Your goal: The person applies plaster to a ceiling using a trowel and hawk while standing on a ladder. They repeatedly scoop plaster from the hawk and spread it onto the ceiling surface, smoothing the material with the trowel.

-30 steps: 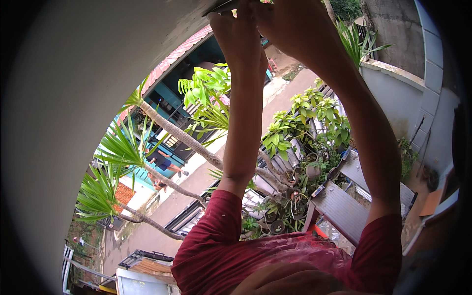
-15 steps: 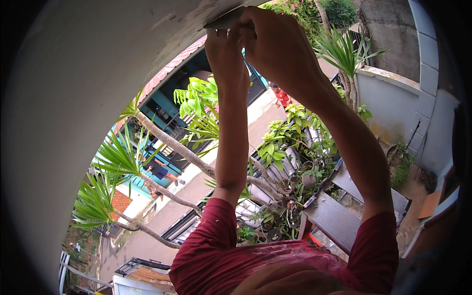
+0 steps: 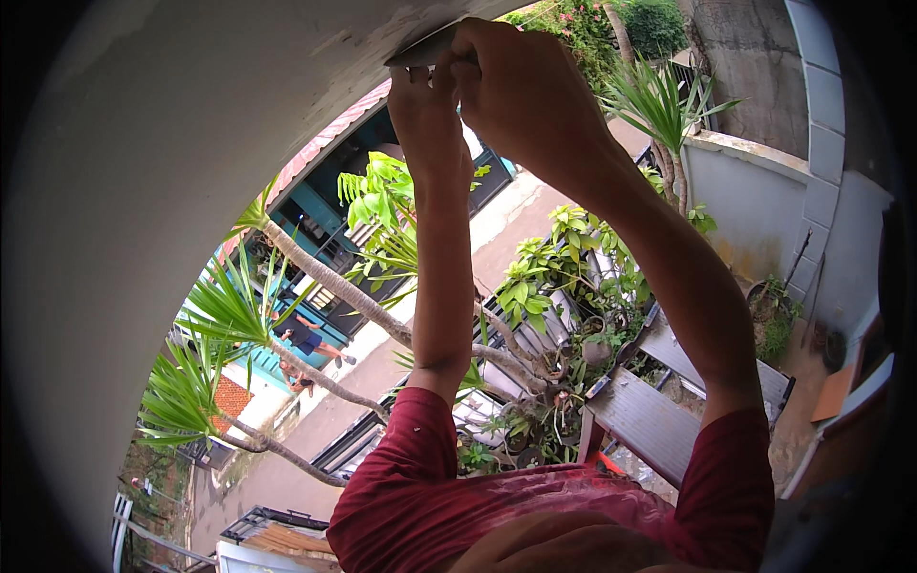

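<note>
Overhead, a thin dark flat scraper (image 3: 426,48) lies tilted against a pale, patchy painted surface (image 3: 220,124), its long edge touching it. My right hand (image 3: 525,86) is closed round the scraper's right end, fingers curled and thumb tucked in. Just left of it, my left hand (image 3: 423,110) pinches the lower edge, fingertips at the blade. Both arms reach straight up in red sleeves. Any handle is hidden behind my right hand.
Far below are a grey metal platform (image 3: 642,420), potted plants (image 3: 535,286) and slanting palm trunks (image 3: 334,277). A white wall (image 3: 735,186) stands at right. Across the lane, people (image 3: 304,336) are near a blue-green building. A dark fence runs along the lane.
Both hands and the scraper have shifted slightly left and down in the picture, still along the surface. A person in red on the lane is now out of sight.
</note>
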A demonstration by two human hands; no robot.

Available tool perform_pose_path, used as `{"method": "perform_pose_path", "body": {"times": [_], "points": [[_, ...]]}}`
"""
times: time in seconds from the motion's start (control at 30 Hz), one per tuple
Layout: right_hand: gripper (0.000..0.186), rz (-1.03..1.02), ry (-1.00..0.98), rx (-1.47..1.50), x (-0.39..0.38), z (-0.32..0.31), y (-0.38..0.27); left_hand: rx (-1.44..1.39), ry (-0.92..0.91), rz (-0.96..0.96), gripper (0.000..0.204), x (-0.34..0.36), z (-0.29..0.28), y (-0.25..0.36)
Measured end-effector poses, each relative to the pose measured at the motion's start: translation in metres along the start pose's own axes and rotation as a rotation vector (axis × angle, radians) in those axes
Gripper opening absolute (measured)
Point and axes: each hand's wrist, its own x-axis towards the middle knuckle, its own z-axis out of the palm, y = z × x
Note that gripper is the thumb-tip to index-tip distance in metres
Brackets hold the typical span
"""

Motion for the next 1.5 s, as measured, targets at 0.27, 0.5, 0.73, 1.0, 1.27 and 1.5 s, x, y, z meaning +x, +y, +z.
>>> {"method": "perform_pose_path", "body": {"times": [0.27,0.5,0.73,1.0,1.27,1.5], "points": [[0.015,0.018,-0.046,0.087,-0.001,0.008,0.006,0.457,-0.045,0.265,0.028,0.0,-0.014,-0.033],[0.015,0.016,-0.043,0.09,0.0,-0.02,-0.014,-0.287,0.08,-0.26,0.029,-0.012,-0.012,0.027],[0.016,-0.031,-0.032,0.078,-0.001,-0.01,-0.021,-0.407,0.133,-0.309,0.034,-0.008,-0.012,0.041],[0.025,0.013,-0.061,0.137,-0.021,-0.048,-0.043,-0.442,0.123,-0.15,0.046,-0.022,0.004,0.083],[0.012,0.221,-0.598,0.379,0.033,-0.141,-0.064,0.639,-0.033,0.386,0.032,-0.023,0.003,0.097],[0.02,-0.002,-0.097,0.052,0.005,-0.038,-0.041,-0.436,0.091,-0.192,0.03,-0.009,-0.018,0.048]]}}
